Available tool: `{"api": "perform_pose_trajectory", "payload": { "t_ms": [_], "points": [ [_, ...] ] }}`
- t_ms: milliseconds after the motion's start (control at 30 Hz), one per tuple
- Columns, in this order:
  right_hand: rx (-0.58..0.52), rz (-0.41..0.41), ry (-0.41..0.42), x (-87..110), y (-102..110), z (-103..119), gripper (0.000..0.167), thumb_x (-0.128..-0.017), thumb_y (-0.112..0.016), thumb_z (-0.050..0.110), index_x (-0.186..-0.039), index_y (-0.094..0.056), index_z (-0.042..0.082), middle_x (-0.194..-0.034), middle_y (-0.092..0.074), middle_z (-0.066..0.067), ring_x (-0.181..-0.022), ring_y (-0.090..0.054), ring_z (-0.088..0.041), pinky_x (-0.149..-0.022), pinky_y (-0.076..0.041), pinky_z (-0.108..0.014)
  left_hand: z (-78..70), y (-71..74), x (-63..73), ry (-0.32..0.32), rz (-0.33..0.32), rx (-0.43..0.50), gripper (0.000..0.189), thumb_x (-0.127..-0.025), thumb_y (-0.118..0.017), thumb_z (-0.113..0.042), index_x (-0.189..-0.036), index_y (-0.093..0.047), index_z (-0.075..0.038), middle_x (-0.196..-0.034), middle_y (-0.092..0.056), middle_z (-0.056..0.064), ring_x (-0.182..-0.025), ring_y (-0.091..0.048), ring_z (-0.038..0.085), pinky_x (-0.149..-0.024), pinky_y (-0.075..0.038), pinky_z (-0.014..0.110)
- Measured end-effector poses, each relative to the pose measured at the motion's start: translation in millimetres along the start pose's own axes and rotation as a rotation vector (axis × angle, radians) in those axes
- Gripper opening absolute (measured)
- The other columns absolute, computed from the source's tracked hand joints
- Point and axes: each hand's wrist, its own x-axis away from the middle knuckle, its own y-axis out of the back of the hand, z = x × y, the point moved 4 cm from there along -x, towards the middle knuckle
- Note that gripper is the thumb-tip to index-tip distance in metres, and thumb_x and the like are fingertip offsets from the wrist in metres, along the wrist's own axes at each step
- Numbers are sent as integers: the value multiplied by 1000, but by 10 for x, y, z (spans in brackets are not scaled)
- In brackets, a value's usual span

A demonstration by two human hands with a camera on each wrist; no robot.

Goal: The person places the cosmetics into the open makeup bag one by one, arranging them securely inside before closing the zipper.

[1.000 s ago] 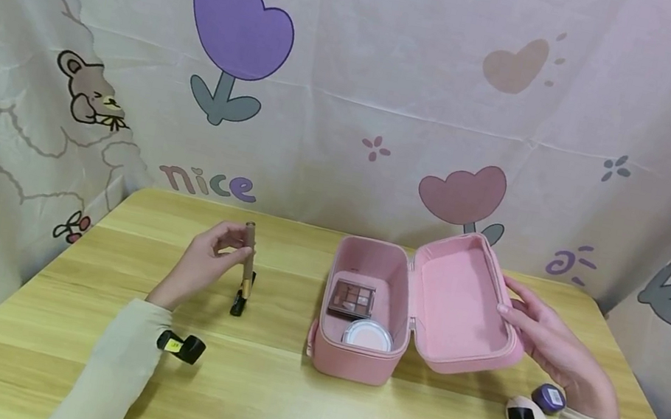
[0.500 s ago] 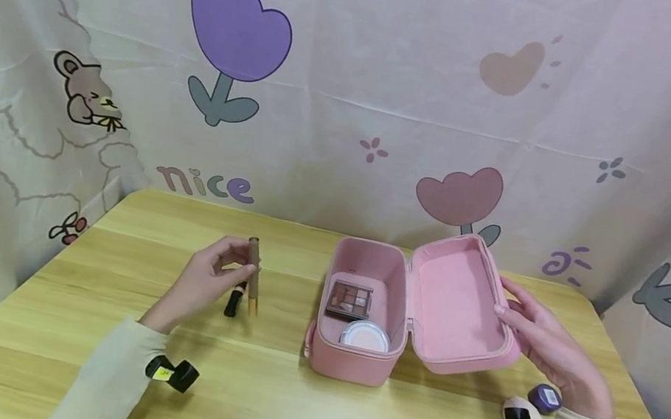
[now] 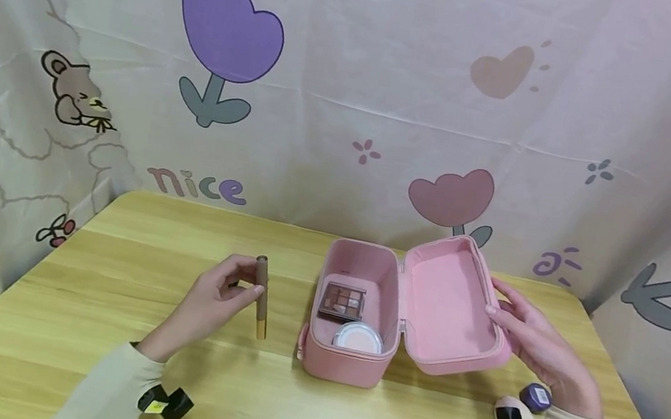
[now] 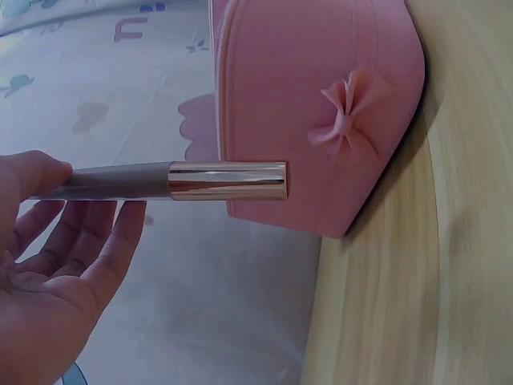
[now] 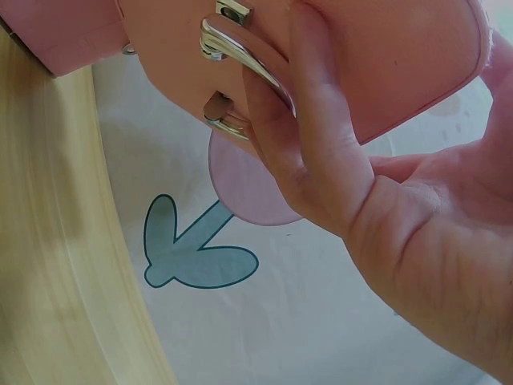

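My left hand [image 3: 212,300] pinches a slim taupe cosmetic tube [image 3: 263,286] with a shiny gold end. It stands nearly upright above the table, left of a pink makeup case [image 3: 341,368]. In the left wrist view the tube's gold end [image 4: 232,180] passes in front of the case wall with its bow [image 4: 346,120]. The right hand [image 3: 534,342] holds the case's lid [image 3: 447,304] swung out to the right, thumb over the rim. A metal-ended handle [image 5: 240,52] shows by those fingers. Inside the case lie an eyeshadow palette [image 3: 342,302] and a round white compact [image 3: 358,337].
A purple-lidded jar [image 3: 536,398] and a pale round item [image 3: 510,404], partly covered by the wrist camera, are on the wooden table [image 3: 247,404] by the right forearm. A patterned cloth [image 3: 330,89] hangs behind. Something black is mostly hidden behind the left hand.
The left hand has moved right and nearer with the tube, away from where the black item lay, which is now mostly hidden. The right hand keeps its hold on the lid; the view has shifted slightly.
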Motion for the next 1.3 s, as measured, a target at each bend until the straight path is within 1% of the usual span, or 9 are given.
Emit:
{"api": "perform_pose_trajectory", "payload": {
  "t_ms": [133, 267, 467, 633, 733, 867, 1000, 1100, 1300],
  "points": [
    [9, -6, -1, -12, 6, -12, 66, -102, -43, 9, -148, -1, -11, -117, -54, -4, -97, -64, -18, -80, -56, -31, -53, 12, 16, -41, 10, -14, 30, -91, -60, 6, -120, -54, 7, -107, -59, 17, -98, -58, 9, -82, -54, 24],
    [11, 1, 5, -10, 21, -28, 64, -102, -42, 8, -149, -2, -10, -119, -54, -3, -98, -64, -17, -81, -56, -31, -107, 19, 8, -65, 19, -26, 29, -91, -60, 6, -119, -55, 6, -106, -61, 15, -98, -59, 10, -81, -54, 25],
    [6, 1, -1, 11, 30, -39, 64, -103, -41, 8, -149, 0, -10, -119, -53, -3, -98, -63, -17, -80, -56, -31, -186, 23, -33, -77, 48, -61, 29, -90, -61, 6, -119, -57, 5, -105, -62, 13, -97, -59, 14, -80, -55, 26],
    [-7, -1, -2, 12, 36, -40, 64, -103, -41, 7, -149, 0, -9, -117, -54, -4, -97, -64, -18, -80, -56, -31, -271, 35, -82, -114, 72, -111, 27, -89, -62, 7, -116, -58, 3, -103, -63, 10, -96, -60, 18, -78, -56, 29],
    [-15, 4, 0, 4, 33, -37, 64, -103, -41, 7, -149, 0, -9, -117, -54, -4, -97, -64, -18, -80, -56, -31, -323, 30, -113, -137, 90, -117, 29, -89, -62, 7, -117, -57, 3, -104, -62, 9, -96, -59, 20, -78, -56, 29],
    [-19, 7, -1, -3, 26, -34, 65, -103, -41, 7, -148, 1, -11, -118, -53, -4, -97, -64, -18, -80, -56, -31, -392, -3, -156, -192, 101, -97, 43, -88, -62, 10, -128, -50, 2, -107, -61, 13, -98, -59, 20, -78, -56, 29],
    [-16, 15, 2, -9, 14, -40, 65, -103, -41, 7, -148, 2, -11, -118, -53, -5, -98, -64, -18, -80, -56, -32, -449, -37, -197, -285, 82, -95, 57, -85, -62, 15, -136, -42, 0, -106, -62, 17, -97, -61, 21, -74, -57, 29],
    [-9, 15, 3, -13, 10, -42, 64, -103, -41, 8, -148, 1, -11, -119, -53, -5, -99, -63, -17, -81, -56, -31, -480, -59, -224, -334, 67, -106, 56, -85, -61, 16, -135, -42, 0, -104, -62, 15, -96, -61, 21, -73, -57, 29],
    [-18, 3, 5, -9, 28, -46, 64, -103, -42, 8, -149, -1, -9, -117, -54, -4, -97, -64, -17, -80, -56, -31, -514, -131, -294, -369, 45, -78, 50, -83, -61, 19, -129, -46, 5, -105, -59, 17, -95, -61, 28, -74, -58, 31]
  ]
}}
